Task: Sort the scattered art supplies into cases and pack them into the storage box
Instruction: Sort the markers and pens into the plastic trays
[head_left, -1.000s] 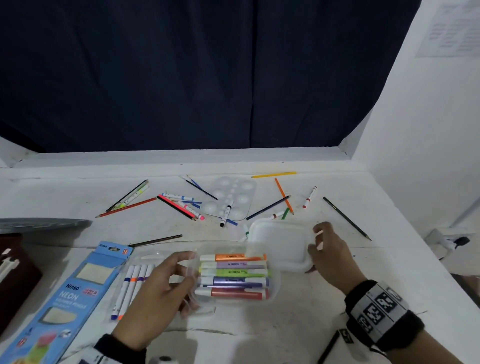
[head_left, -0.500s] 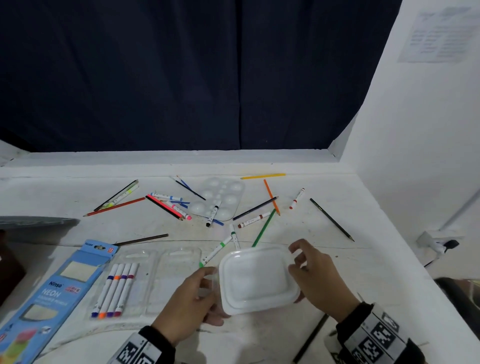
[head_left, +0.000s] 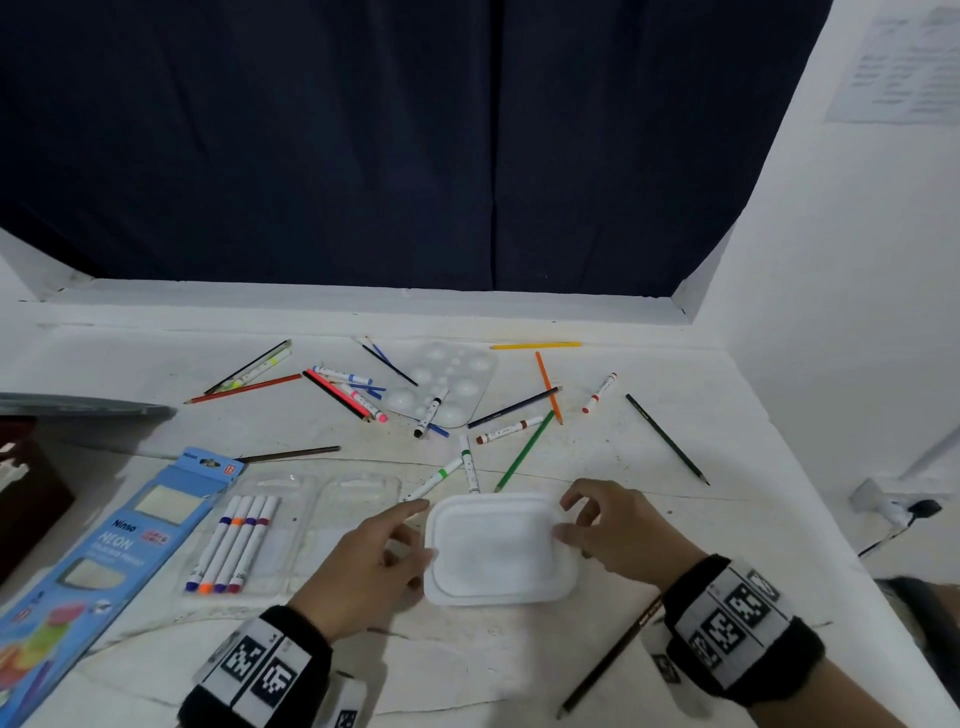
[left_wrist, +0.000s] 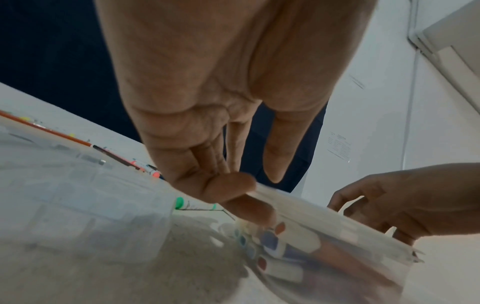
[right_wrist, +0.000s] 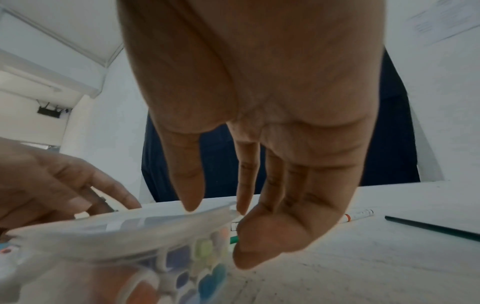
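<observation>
A translucent marker case with its white lid (head_left: 498, 551) down sits on the white table in front of me. My left hand (head_left: 415, 535) grips its left edge, thumb against the lid and index finger stretched out. At the right edge my right hand (head_left: 569, 519) curls over the rim. In the left wrist view the left hand (left_wrist: 249, 191) has curled fingers pinching the rim, and coloured marker ends show through the case (left_wrist: 324, 246) wall. The right wrist view shows the right hand (right_wrist: 215, 222) with thumb over the lid (right_wrist: 116, 228) and fingers down the side.
A clear blister tray (head_left: 306, 525) with several markers lies left of the case, beside a blue Ninso box (head_left: 104, 561). Loose pencils and markers surround a paint palette (head_left: 441, 384) further back. A dark pencil (head_left: 608, 665) lies by my right wrist. A wall bounds the right side.
One second ago the case stood open with its markers showing. The lid has since come down, and the case has shifted right of the blister tray, with both hands at its edges.
</observation>
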